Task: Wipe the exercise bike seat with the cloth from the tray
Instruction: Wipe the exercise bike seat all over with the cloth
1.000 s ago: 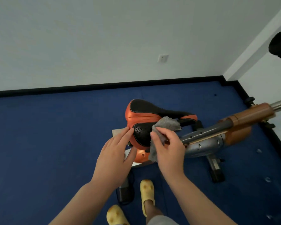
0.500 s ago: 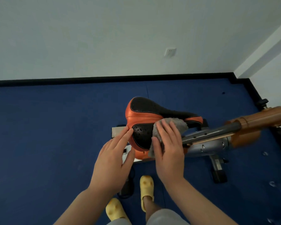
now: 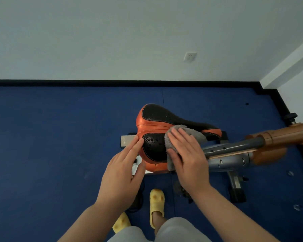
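Grey cloth (image 3: 182, 135) lies under the flat right hand (image 3: 187, 154), wiping the seat (image 3: 157, 123); beside it, the left hand's (image 3: 122, 172) straight fingers steady it.

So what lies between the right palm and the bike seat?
The head view shows the grey fluffy cloth lying between the flat right hand and the orange-and-black padded seat.

Both hands (image 3: 120, 173) (image 3: 189, 158) flat, fingers extended
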{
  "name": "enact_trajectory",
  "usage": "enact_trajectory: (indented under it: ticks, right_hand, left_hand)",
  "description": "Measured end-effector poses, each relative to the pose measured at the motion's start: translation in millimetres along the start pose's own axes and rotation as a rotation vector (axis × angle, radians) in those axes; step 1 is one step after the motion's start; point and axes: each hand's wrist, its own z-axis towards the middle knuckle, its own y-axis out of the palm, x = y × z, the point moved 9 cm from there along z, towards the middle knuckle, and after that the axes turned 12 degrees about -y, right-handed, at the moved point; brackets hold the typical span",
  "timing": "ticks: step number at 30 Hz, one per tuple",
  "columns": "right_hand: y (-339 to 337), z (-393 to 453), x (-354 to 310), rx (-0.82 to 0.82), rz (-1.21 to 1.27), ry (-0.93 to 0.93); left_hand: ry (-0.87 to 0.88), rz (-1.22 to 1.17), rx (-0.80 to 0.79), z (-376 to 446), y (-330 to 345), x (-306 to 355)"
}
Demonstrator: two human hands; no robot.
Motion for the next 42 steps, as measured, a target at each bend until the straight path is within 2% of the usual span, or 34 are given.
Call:
enact_trajectory:
  ticks: [4,9,10,13,15,20,25,28,30,32,35,36,37,39,41,42]
  right_hand:
    - [4.9,-6.2,-12.2,0.135,0.101,0.178]
    - [7.4,17.9,-23.7,-0.077,0.042,-0.14]
    - [4.8,16.2,-18.8,-0.1,0.046,-0.156]
    - [2.6,7.0,-15.6,-0.031,0.065,-0.003]
    - [12.2,12.6,-28.3,-0.014,0.045,0.032]
    - [16.0,22.7,-31.9,-0.157,-0.001,-0.228]
    - [19.0,14.0,-39.4,-0.002,-0.009,-0.012]
    - [28.4,21.2,-60.9,-0.075,-0.032,-0.201]
    - [22.6,18.2,-49.7,-0.124,-0.046,-0.321]
    - [12.4,13.9,-25.6,-0.083,-0.011,-0.251]
    - [9.6,14.3,-17.4,0.057,0.041,0.04]
    - [14.3,15.4,-25.3,0.072,0.04,0.085]
    - [19.8,16.4,-35.6,0.057,0.034,0.065]
    - [24.8,16.7,-50.4,-0.041,0.023,-0.14]
    - [19.7,13.7,-38.5,-0.126,-0.006,-0.316]
    - [14.9,12.7,-25.1,-0.124,-0.011,-0.297]
  left_hand:
    - [-0.031,-0.022,0.002,0.8,-0.1,-1.0]
    - [-0.035,-0.05,-0.008,0.1,0.9,0.0]
    - [-0.038,-0.05,-0.009,0.8,-0.4,-0.3]
    - [-0.039,-0.06,0.0,2.0,-4.3,1.4]
    - [-0.039,-0.079,0.014,2.3,-4.3,2.4]
    - [-0.036,-0.088,0.009,1.5,-5.1,1.8]
    - [-0.051,-0.117,0.015,1.7,-2.3,1.3]
    - [-0.08,-0.169,0.012,0.0,-2.1,-1.5]
    - [-0.08,-0.15,-0.004,-1.7,-2.7,-2.3]
    - [-0.076,-0.122,-0.007,-3.2,-4.8,-2.4]
    - [-0.047,-0.112,0.011,-1.4,-3.3,0.9]
    - [-0.031,-0.115,0.022,-0.6,-2.1,2.7]
    - [-0.019,-0.116,0.03,-0.2,-1.2,4.5]
    - [0.007,-0.099,0.028,0.7,-0.1,8.0]
    - [0.065,-0.055,0.027,1.7,-0.3,12.8]
    - [0.083,-0.033,0.029,2.6,-0.7,14.0]
